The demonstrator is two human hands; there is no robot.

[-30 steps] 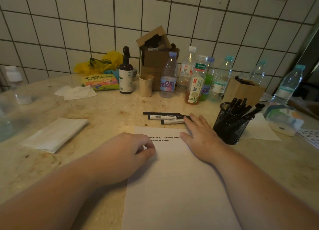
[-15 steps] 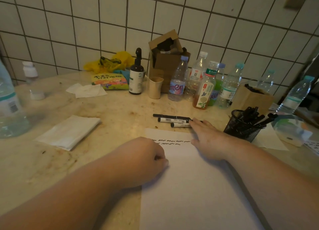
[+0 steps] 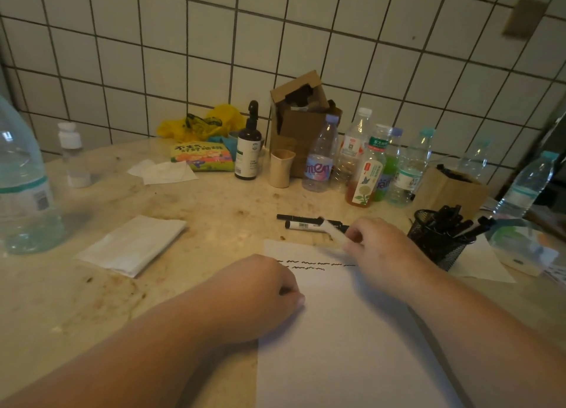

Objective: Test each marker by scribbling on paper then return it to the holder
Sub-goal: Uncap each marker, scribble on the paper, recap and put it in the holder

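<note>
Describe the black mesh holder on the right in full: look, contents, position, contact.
The mesh holder is a black, round cup that looks like perforated metal. It stands upright on the table, right of the paper, and is crowded with black markers leaning outward over its rim. Its base appears to rest on a white sheet. The right hand is close beside it; contact is unclear.

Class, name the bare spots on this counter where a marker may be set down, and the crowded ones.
Free: counter between folded napkin and paper; the paper's lower half. Crowded: bottles along the wall, mesh holder, two markers above the paper.
</note>
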